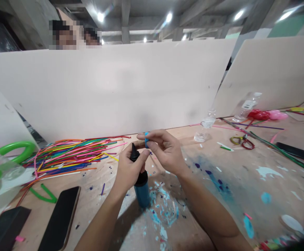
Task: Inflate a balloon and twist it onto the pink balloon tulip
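- L hand [129, 168]: fingers wrapped tight round the top of the pump [142, 191], just under its black nozzle [133, 153]. Thumb lies along the nozzle side.
- Pump: blue body, upright, base on the counter [246, 181], about centre of view & close to the person.
- R hand [165, 150]: thumb + forefinger pinched together on a small blue balloon [147, 139], other fingers loosely curled. Balloon sits just above & to the right of the nozzle tip; can't tell if it's touching the tip.
- Left of the hands: big heap of long, flat balloons [70, 152], many colours, fanned over the counter.
- Near left edge: green inflated balloon [14, 149], bent into a loop. Dark phone [60, 218] lies flat nearer the person.
- Right, further back: clear plastic bottle [207, 126], red & pink balloons [263, 114] behind it.
- White partition boards [115, 87] stand along the back of the counter.
- Counter top: blue smears & bits of burst balloon around the pump base.
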Demonstrator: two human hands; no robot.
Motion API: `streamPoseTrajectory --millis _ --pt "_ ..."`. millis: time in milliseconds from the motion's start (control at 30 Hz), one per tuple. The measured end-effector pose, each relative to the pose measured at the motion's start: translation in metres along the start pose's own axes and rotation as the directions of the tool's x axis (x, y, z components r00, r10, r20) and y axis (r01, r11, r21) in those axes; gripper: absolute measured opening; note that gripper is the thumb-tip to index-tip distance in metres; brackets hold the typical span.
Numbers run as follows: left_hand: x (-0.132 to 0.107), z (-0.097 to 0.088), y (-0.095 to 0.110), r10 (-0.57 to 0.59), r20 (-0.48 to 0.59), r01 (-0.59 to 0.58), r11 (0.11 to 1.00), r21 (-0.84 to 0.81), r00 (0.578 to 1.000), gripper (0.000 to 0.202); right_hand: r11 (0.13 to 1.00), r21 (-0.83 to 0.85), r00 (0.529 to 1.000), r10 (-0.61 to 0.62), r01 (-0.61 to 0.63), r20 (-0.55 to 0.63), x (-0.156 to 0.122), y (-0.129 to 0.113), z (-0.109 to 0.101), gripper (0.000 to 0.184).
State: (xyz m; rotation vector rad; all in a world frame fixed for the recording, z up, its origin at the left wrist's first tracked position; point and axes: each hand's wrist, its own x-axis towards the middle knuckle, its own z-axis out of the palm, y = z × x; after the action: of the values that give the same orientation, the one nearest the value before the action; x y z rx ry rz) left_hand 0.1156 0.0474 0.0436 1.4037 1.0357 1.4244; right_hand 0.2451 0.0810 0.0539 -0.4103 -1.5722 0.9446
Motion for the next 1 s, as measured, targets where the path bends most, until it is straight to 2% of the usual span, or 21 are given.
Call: streamPoseTrajectory --millis 133,300,467,567,667,733,867,1000 --pt "-0.002 0.0 -0.001 -0.027 -0.007 0.028 0.999 0.036 1.0 0.03 1.0 0.005 1.0 -0.006 0.006 0.004 0.001 0.003 0.003 0.011" --pt "0.0 -0.001 -0.003 -0.013 -0.034 0.015 0.997 0.076 0.999 0.03 0.998 0.012 0.998 0.06 -0.06 -0.028 0.005 0.004 -0.004 0.014" --pt "0.0 -0.005 -0.002 -0.028 -0.012 0.029 0.99 0.136 1.0 0.028 0.962 -0.269 0.99 0.081 -0.048 0.114 0.01 -0.004 -0.017 0.011" --pt "-0.003 -0.006 0.001 -0.037 0.024 0.031 0.978 0.205 0.999 0.024 0.935 -0.352 0.981 0.105 -0.041 0.165 0.011 -0.006 -0.02 0.015" --pt "-0.005 -0.004 0.003 -0.028 0.059 0.012 0.966 0.26 0.998 0.022 0.959 -0.281 0.991 0.065 -0.03 0.118 0.01 -0.004 -0.018 0.01" --pt "-0.006 -0.002 0.004 -0.023 0.107 -0.006 0.963 0.27 0.994 0.022 0.983 -0.182 0.999 0.044 -0.04 0.018 0.009 -0.003 -0.014 0.01" --pt "-0.008 0.006 0.003 -0.014 0.178 -0.03 0.97 0.24 0.984 0.019 0.985 0.009 0.978 0.171 -0.171 -0.119 0.005 -0.006 -0.003 0.02" --pt "-0.011 0.012 0.001 -0.005 0.202 -0.047 0.967 0.252 0.979 0.019 0.966 0.108 0.96 0.249 -0.236 -0.128 0.002 -0.011 0.003 0.028"
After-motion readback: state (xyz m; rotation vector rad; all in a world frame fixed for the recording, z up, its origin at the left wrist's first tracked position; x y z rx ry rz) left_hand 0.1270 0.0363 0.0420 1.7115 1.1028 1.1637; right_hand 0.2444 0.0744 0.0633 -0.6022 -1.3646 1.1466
